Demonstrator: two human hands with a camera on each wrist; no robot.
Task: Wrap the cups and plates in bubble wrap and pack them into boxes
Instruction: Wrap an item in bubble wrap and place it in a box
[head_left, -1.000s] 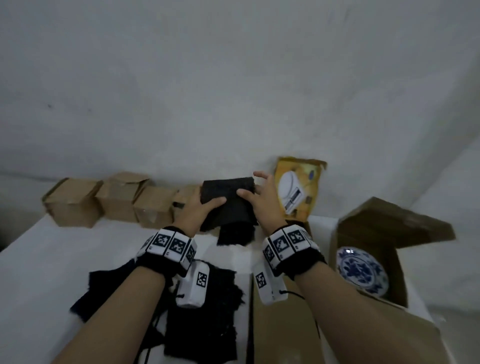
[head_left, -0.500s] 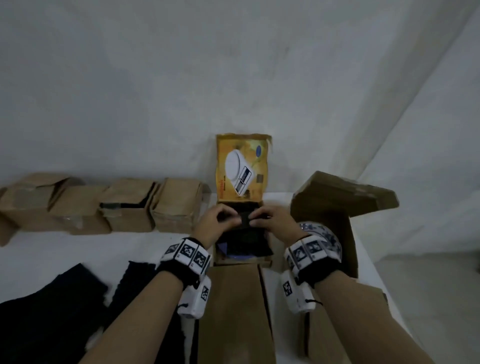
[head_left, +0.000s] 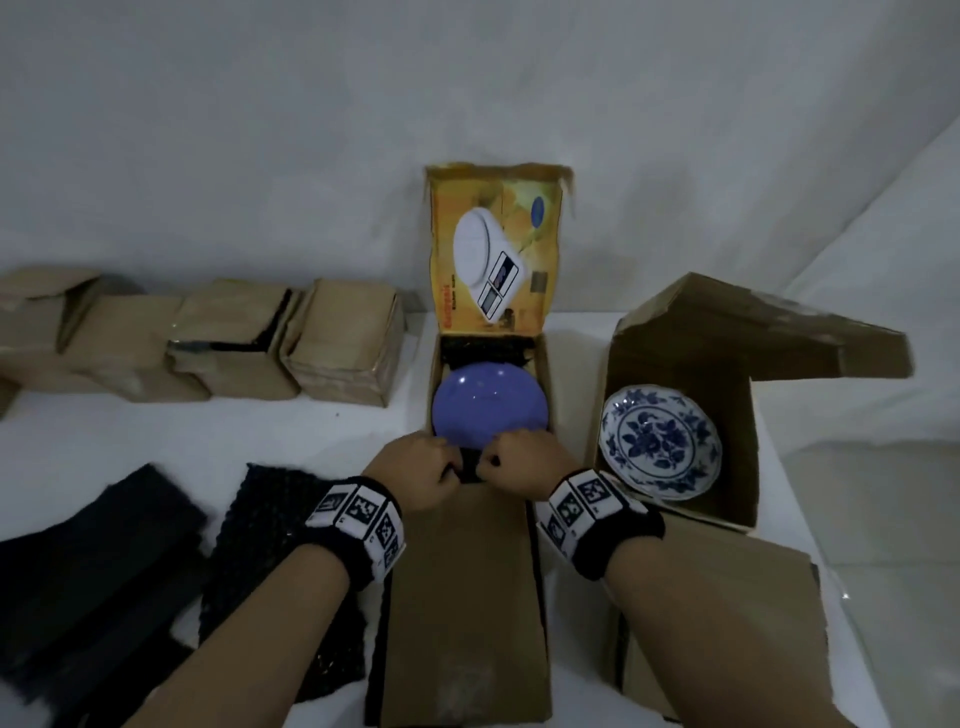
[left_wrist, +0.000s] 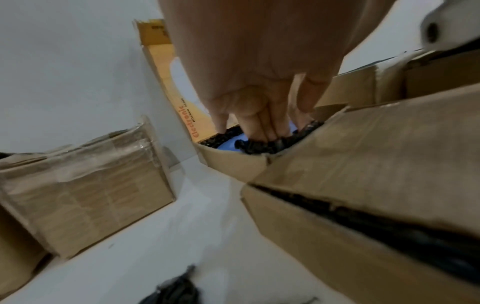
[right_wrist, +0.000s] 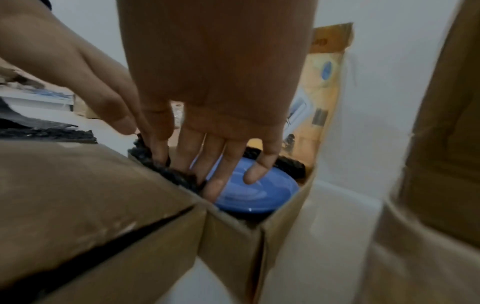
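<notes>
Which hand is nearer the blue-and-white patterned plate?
Right. The right hand sits at the near edge of the scale box, next to the open carton holding the patterned plate. The left hand is farther, beyond the right hand.

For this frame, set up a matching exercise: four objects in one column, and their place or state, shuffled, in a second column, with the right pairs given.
Things:
1. blue plate
2. blue-and-white floral plate
3. black bubble wrap sheets
4. closed brown boxes

Places or states:
A. lying flat on the table, near left
B. inside the box with the yellow kitchen-scale lid
C. lined up along the wall, far left
D. propped in the open brown box on the right

Pairs: 1-B, 2-D, 3-A, 4-C
</notes>
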